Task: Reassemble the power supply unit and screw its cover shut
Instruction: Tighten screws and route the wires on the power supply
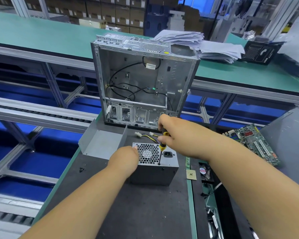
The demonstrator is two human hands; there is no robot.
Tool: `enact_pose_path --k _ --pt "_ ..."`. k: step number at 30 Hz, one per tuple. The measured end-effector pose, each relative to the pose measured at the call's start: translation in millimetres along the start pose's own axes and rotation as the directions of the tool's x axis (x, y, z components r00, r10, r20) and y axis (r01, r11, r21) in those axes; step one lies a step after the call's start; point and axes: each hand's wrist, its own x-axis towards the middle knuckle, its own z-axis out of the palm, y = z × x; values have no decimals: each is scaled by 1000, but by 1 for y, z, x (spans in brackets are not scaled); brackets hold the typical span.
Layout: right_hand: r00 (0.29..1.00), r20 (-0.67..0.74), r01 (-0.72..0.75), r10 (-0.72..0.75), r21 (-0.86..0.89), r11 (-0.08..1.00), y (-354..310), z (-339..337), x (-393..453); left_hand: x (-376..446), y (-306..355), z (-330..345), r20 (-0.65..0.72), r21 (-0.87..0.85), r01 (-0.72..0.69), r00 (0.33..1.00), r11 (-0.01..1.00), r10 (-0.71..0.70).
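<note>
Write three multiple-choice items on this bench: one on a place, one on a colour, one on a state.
1. Where does the screwdriver tip sit?
A. on the power supply unit top face, by the fan grille
B. inside the computer case
C. on the motherboard

2. The screwdriver handle is:
A. red and white
B. yellow and black
C. plain green

3. The right hand:
A. lies flat on the mat
B. grips the screwdriver
C. holds a cable

Answers: 1 A, tip meets the top face; 2 B, handle colours show; 3 B, fingers wrap the handle.
</note>
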Motion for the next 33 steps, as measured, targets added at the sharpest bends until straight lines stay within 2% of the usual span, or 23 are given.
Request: enact_pose_path --k 3,8,17,22,26,29,33 --pt "1000 -17 13 -11 151 989 2 6 -3 -2 -1 1 -11 1 -18 1000 1000 18" --pt "989 -129 -39 65 199 979 8 11 -3 1 -4 4 -16 6 -56 998 998 56" --pt "978 -206 -19 44 124 992 0 17 -2 1 -5 5 -44 42 -89 995 995 91" --pt "980 -186 -45 74 156 987 6 12 -5 1 -8 6 -50 -99 -66 997 993 61" --pt "929 -338 -52 150 284 957 10 13 -8 0 -13 3 -43 -181 -57 998 982 50" --pt "859 -422 0 290 566 824 6 24 0 -3 -27 -5 -89 -283 -67 995 957 43" --pt "859 -296 64 418 872 485 -7 47 24 -1 -65 -20 -147 -432 -36 989 901 -31"
